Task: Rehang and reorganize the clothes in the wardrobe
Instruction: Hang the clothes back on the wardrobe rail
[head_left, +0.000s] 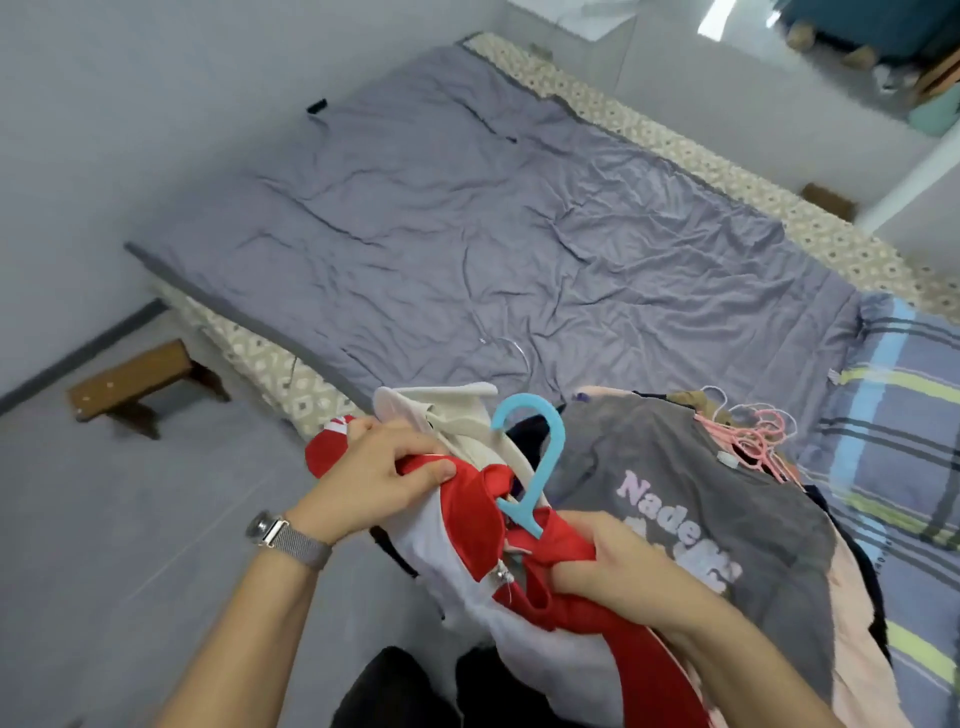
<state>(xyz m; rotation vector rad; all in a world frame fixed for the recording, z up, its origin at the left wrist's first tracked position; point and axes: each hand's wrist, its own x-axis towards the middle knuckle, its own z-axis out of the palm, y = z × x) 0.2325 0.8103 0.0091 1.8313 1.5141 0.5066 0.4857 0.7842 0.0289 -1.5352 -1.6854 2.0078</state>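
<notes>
From the head camera, two hands hold a red and white top (467, 561) over the near edge of the bed (467, 234). The left hand (382, 478) has its fingers (415, 452) curled tight round the red cloth near the collar. The right hand (618, 561) grips a bunch of red cloth lower down. A blue hanger (540, 457) sticks up between the two hands, its hook pointing up and its bottom tucked in the top.

Just right of the hands lies a gray shirt (701, 493) with letters on it, on a pile of clothes. Pink hangers (758, 436) lie at the far side of that pile, near a striped pillow (893, 431). A thin wire hanger (511, 353) lies on the gray sheet (519, 218), which is wide and bare past the pile. A small wooden stool (140, 379) stands on the floor (130, 519) to the left, near the bed's corner.
</notes>
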